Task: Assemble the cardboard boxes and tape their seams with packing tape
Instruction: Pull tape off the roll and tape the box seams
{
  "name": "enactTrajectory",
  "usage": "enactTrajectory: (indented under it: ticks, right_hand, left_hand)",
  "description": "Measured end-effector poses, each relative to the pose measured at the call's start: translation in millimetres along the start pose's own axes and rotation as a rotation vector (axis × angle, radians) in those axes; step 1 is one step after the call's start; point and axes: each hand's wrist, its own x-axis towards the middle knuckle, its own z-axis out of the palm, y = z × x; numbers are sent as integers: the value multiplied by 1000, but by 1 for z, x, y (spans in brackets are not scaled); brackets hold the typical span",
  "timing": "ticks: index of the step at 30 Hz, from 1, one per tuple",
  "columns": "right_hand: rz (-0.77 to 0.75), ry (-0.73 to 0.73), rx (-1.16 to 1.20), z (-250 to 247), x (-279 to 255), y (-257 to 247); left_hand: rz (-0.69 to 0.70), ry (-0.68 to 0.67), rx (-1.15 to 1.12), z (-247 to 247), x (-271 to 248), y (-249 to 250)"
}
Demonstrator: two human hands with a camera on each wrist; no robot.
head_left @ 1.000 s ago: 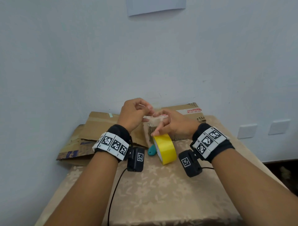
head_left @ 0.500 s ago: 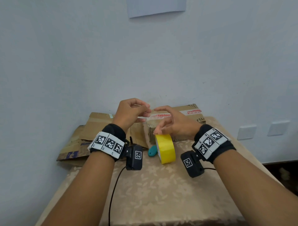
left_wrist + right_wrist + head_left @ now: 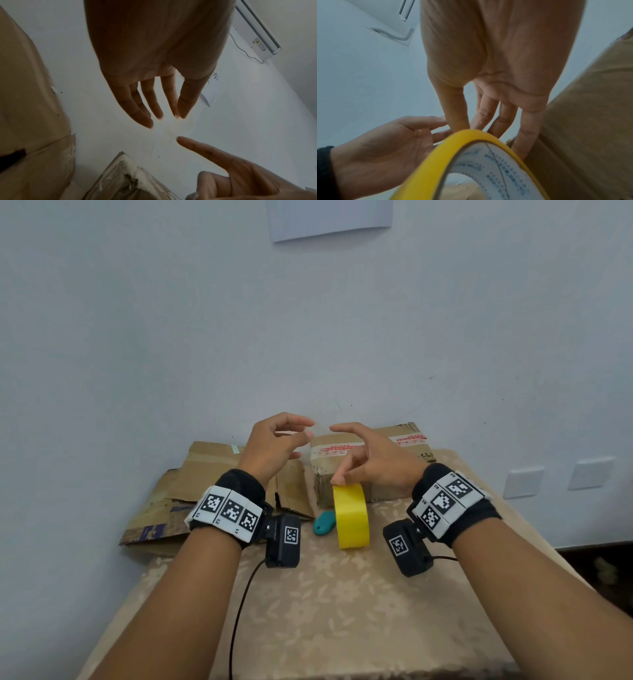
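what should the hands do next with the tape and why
Probably the right hand should grip the yellow tape roll while the left hand finds its loose end. Both hands hover open above the small box; only one right fingertip touches the roll, which stands on edge on the table. No strip visibly spans the hands.

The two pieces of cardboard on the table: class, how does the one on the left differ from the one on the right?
The left cardboard lies flattened and unfolded; the right box is folded up into a block. The right box carries a red-printed tape strip across its top; the left cardboard shows only a small greenish mark. Both are brown, worn, and rest at the table's far edge.
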Motion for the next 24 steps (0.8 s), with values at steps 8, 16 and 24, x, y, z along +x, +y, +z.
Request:
enactTrajectory:
  ticks: [8, 16, 24]
  right_hand:
    - [-74, 2, -20, -10, -4, -11]
    - [-212, 105, 189, -17, -6, -39]
    - [-258, 130, 246, -10, -6, -49]
  left_hand:
    - [-15, -167, -24, -9, -4, 3]
    - [120, -395, -3, -8, -11, 11]
    - [311, -189, 83, 3, -10, 10]
